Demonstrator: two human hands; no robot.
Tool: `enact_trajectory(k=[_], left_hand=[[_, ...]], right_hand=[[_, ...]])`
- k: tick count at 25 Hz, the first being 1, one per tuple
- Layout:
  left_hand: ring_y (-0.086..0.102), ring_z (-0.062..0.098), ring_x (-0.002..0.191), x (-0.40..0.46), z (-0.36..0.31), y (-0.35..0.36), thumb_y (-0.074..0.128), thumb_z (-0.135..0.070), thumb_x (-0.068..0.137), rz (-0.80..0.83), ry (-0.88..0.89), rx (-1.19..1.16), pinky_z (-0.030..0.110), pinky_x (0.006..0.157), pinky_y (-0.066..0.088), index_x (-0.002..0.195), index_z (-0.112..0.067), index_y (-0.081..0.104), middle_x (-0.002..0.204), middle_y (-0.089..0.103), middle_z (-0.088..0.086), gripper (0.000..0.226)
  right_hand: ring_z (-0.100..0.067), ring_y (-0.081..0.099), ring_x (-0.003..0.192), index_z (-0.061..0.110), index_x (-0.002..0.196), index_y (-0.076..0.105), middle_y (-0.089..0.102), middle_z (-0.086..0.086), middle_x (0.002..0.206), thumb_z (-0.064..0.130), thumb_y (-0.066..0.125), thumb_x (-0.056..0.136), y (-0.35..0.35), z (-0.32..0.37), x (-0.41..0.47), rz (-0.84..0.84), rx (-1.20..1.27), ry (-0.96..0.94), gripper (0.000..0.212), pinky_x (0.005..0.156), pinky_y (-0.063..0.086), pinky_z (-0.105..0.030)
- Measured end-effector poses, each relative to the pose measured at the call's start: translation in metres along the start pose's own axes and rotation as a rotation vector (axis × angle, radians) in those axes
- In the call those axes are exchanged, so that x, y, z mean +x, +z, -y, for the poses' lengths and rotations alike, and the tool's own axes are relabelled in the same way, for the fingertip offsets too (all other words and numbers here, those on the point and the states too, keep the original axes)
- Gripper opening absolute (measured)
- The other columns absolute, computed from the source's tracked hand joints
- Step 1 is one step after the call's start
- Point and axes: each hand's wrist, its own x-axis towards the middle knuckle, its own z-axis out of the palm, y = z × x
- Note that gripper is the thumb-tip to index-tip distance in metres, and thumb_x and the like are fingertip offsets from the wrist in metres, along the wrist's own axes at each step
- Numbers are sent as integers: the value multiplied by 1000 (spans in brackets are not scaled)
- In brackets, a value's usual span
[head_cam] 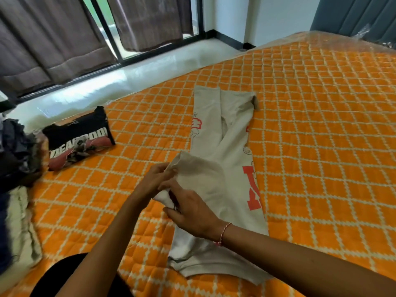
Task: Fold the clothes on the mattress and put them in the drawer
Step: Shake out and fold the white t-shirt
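Observation:
A beige T-shirt (222,133) with red print lies lengthwise on the orange quilted mattress (310,125), its sides folded inward. My left hand (153,181) pinches the edge of a folded-over sleeve at the shirt's left side. My right hand (190,213) grips the same flap of cloth just below, a red-and-white thread bracelet on its wrist. A folded black T-shirt (79,138) with white lettering and a red graphic rests at the mattress's left part. No drawer is in view.
A heap of dark unfolded clothes (17,151) and a pale garment (21,228) lie at the left edge. Beyond the mattress are a white floor (150,67), dark curtains (53,39) over a glass door, and a grey headboard (353,16).

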Motion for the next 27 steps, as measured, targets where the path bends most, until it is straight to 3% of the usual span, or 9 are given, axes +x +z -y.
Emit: enact_trajectory(k=[5,8,11,14,17,20,22,24,27], left_hand=[[55,21,63,-7,40,-6,59,-24,94,14,-475,202,26,52,48,97,-8,59,83,58,13,16],[47,19,59,-10,39,-1,54,-5,91,-86,-356,116,25,51,42,87,-8,56,77,53,12,5],[53,15,60,-11,19,0,53,-3,91,-203,-154,-41,26,53,44,81,-9,59,73,54,7,13],[59,17,75,-17,-6,24,56,-16,93,79,-123,-119,26,61,48,97,-12,66,83,62,6,11],[59,15,70,-12,-9,44,46,-34,99,265,-227,-260,23,59,50,117,-14,63,83,65,3,31],[58,16,77,12,12,50,54,-16,95,7,-135,-8,16,56,46,121,-10,61,97,64,11,28],[60,22,82,22,25,58,64,-22,90,-100,-205,74,23,61,45,115,-6,60,104,62,17,30],[58,21,78,27,28,77,68,-32,86,-110,-290,5,30,64,49,108,-9,52,95,58,11,35],[57,23,89,42,32,99,74,-34,80,-173,-242,138,36,77,53,101,-14,52,92,54,2,36]], right_hand=[[-22,58,76,11,141,30,55,-1,80,11,63,85,18,-23,-2,130,-26,347,64,64,41,-28],[-12,57,70,9,125,46,58,1,77,5,66,81,19,-27,-3,101,159,572,49,66,50,-27],[-15,62,80,10,111,56,64,-9,93,-6,59,83,13,-17,-7,312,495,643,31,71,54,-27],[-24,62,96,10,111,60,66,-12,105,8,45,96,-19,-20,-22,334,828,844,22,86,50,-35],[-35,56,114,9,119,61,63,-19,120,47,38,91,-56,-43,-47,82,1156,1108,52,93,45,-49],[-32,63,108,11,123,57,64,-19,118,55,49,88,-69,-53,-56,-27,1086,1208,57,80,54,-49],[-27,68,87,9,125,53,65,-16,106,25,63,89,-66,-51,-55,-30,816,1237,40,67,59,-41],[-23,69,71,4,117,54,68,-15,92,6,65,87,-64,-51,-59,69,645,1263,32,58,59,-35],[-15,70,60,-1,99,61,73,-13,76,14,61,91,-73,-50,-69,309,668,1365,17,51,56,-24]])
